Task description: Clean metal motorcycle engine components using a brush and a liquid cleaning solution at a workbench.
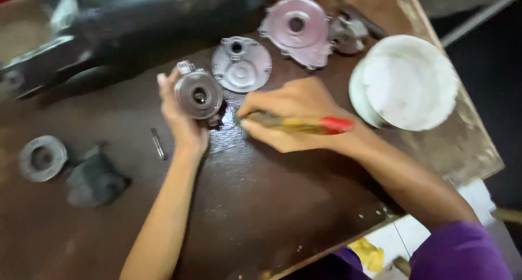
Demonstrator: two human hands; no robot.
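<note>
My left hand (182, 119) holds a round grey metal housing (198, 93) tilted up on a dark wet wooden table (261, 204), with its open face towards me. My right hand (291, 114) is shut around a brush with a yellow and red handle (310, 124); the brush tip sits just right of the housing, near its lower edge. The bristles are mostly hidden by my fingers.
Two round metal covers lie behind, one grey (242, 64) and one pinkish (296, 29), with a smaller metal part (348, 32) beside them. A white bucket (408, 81) stands at right. A metal pin (157, 143), a grey ring (42, 157) and a dark lump (95, 176) lie left.
</note>
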